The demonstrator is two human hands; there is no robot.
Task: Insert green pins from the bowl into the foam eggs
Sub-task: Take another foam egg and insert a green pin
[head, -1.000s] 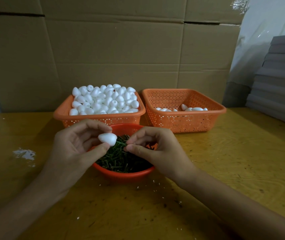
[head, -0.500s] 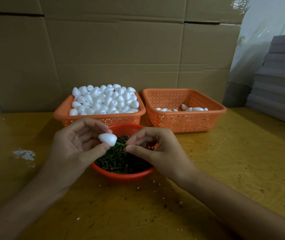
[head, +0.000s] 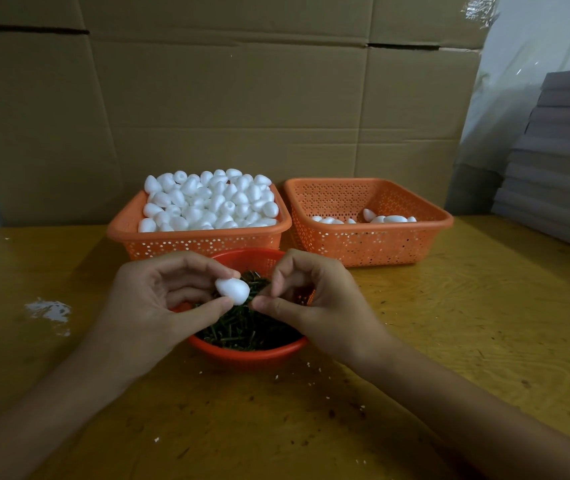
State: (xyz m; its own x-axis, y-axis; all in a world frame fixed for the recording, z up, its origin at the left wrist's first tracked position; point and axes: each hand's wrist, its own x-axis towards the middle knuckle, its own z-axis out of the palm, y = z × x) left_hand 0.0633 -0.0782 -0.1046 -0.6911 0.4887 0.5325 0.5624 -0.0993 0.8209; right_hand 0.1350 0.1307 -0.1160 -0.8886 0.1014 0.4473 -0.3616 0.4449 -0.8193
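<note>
**A:** Over the red bowl (head: 252, 353) now. What's the left hand (head: 158, 306) got?

**B:** One foam egg (head: 233, 290), pinched between thumb and forefinger. The other fingers are curled loosely behind it, and its narrow end points towards the right hand (head: 318, 306).

**A:** And the right?

**B:** The fingers are narrow, with thumb and forefinger pressed tip to tip right at the egg's end. I can't tell whether a pin sits between them. It's too small, and the dark pile lies directly behind.

**A:** That pile being the green pins (head: 242, 327)?

**B:** Yes, a tangled heap filling the bowl, which stands on the tabletop (head: 449, 323) near the front edge. Both hands hover just above it, and the held egg is over the bowl's far half.

**A:** Behind the bowl?

**B:** Two orange perforated baskets side by side. The left basket (head: 131, 230) is heaped over the rim with white foam eggs (head: 207, 202). The right basket (head: 373, 244) holds only a few eggs (head: 391, 219), lying low against its far side.

**A:** Surroundings?

**B:** A cardboard wall (head: 242, 98) stands behind the baskets, with a stack of grey sheets (head: 560, 161) at the right. There's a white smear (head: 47, 311) on the tabletop to the left, and tiny white crumbs scattered in front of the bowl.
</note>
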